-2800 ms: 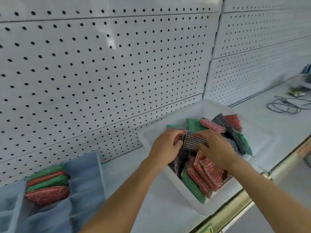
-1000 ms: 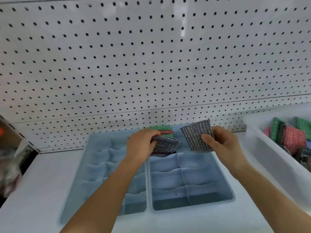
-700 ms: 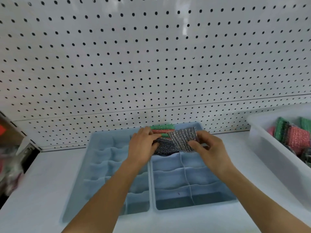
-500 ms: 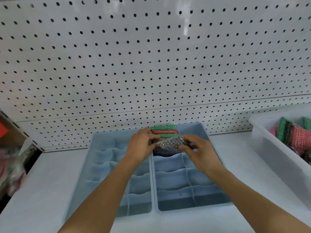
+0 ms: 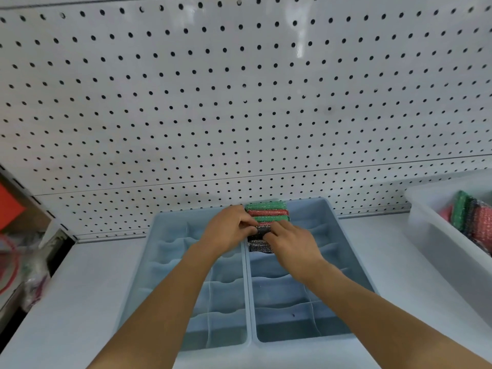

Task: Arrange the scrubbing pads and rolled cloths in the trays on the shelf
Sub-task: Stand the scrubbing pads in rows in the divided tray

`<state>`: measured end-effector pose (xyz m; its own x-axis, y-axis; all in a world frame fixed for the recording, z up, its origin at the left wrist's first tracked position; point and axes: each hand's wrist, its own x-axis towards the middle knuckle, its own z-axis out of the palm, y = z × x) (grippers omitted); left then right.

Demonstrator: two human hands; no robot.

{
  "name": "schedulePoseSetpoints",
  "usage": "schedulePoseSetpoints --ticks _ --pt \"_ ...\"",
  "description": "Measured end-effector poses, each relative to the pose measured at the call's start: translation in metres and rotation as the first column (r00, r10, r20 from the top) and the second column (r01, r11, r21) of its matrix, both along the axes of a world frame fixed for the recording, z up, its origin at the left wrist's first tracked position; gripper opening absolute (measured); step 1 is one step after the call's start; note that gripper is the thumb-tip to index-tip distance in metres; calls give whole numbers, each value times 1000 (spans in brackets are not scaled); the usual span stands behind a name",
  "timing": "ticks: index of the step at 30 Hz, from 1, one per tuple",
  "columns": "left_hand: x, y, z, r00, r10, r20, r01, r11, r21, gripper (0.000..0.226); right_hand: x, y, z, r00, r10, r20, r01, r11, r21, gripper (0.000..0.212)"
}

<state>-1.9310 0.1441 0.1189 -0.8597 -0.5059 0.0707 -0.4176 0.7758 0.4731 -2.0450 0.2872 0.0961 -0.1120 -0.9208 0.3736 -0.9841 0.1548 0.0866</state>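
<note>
Two pale blue divided trays sit side by side on the white shelf, the left tray [image 5: 170,265] and the right tray [image 5: 346,251]. Green and red scrubbing pads [image 5: 267,212] stand on edge in the right tray's far left compartment. Just in front of them, silver-grey scrubbing pads [image 5: 259,245] stand in the same row. My left hand [image 5: 229,229] and my right hand [image 5: 291,245] meet over these grey pads, fingers curled on their top edges and pressing them down. No rolled cloths are in view.
A white bin [image 5: 436,235] holding several green, red and grey pads [image 5: 474,222] stands at the right edge. White pegboard [image 5: 239,102] backs the shelf. At the far left, beyond the shelf end, lie bagged goods [image 5: 32,275] and an orange sign [image 5: 10,206].
Both hands carried grey pads from the white bin to the blue tray, brought them together, and have now lowered them into the compartment in front of the green and red pads.
</note>
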Motion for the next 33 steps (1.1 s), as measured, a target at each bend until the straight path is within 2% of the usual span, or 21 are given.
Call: schedulePoseSetpoints --ticks 4,6,9,11,13,19,23,26,30,33 --pt "2 6 -3 999 38 -31 -39 998 -46 19 -2 8 -9 992 33 123 -20 994 -106 39" --pt "4 7 -5 998 46 -38 -49 997 -67 17 -4 19 -10 976 -5 219 41 986 -162 42" --pt "9 9 -10 995 32 -92 -38 997 -65 17 -12 27 -15 951 -63 302 129 970 -205 32" --pt "12 12 -11 997 14 -79 -19 998 -62 27 -16 23 -20 956 -60 289 118 975 -189 27" --pt "14 13 -10 1000 -8 -25 5 992 -126 30 -18 17 -23 970 -39 242 83 981 -173 24" --pt "12 20 -6 997 44 56 -29 967 -253 26 -23 19 -17 983 -35 180 64 986 -157 20" --pt "7 32 1 987 94 131 -52 954 -294 28 -28 26 -3 970 -8 244 29 996 -80 23" --pt "1 54 8 998 64 -24 -68 980 -185 40 -34 50 19 955 -23 296 54 994 -98 42" --pt "-19 99 24 979 -17 -201 -3 995 -97 56 -56 109 45 932 -70 357 137 977 -166 40" --pt "-51 137 36 963 -79 -259 69 996 -47 52 -83 163 61 898 -146 415 250 946 -206 39"
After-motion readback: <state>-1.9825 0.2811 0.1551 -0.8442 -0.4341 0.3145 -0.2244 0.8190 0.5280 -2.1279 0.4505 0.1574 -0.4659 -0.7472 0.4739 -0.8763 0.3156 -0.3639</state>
